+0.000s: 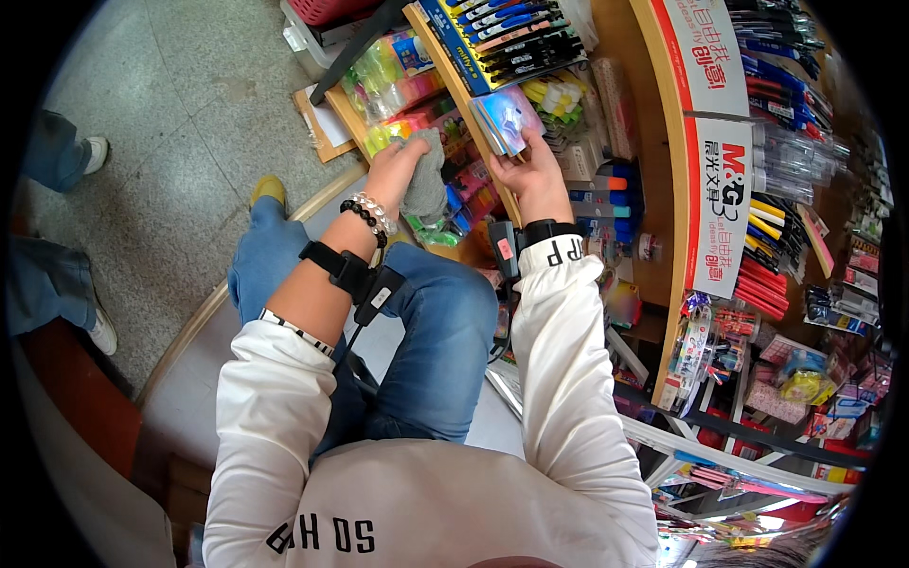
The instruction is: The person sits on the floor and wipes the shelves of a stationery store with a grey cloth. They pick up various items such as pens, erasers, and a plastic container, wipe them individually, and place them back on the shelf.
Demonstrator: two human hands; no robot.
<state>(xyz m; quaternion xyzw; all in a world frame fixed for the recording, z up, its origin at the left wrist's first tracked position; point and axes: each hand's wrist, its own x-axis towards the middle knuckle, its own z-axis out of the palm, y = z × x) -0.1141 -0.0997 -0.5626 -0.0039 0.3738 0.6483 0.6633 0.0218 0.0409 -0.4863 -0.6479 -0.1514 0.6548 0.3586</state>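
My left hand (395, 174) holds a grey cloth (426, 181), which hangs from its fingers over the lower shelf. Packs of brightly coloured stationery (398, 74) lie beside and beneath the cloth. My right hand (529, 170) grips the near end of a small stack of notebooks or cards (508, 121) with blue and purple covers, at the wooden shelf edge. A display box of pens (522, 42) is just beyond the stack. Right of it are yellow and white small items in clear wrap (557, 96). Marker-like items with blue, orange and teal parts (603, 199) lie right of my right wrist.
A curved wooden shelf (675, 213) with printed panels runs down the right, bearing pens (781, 92) and red sticks (761, 287). A pink basket (334, 8) and a cardboard piece (327, 124) are at upper left. Other people's legs and white shoes (96, 155) show at far left.
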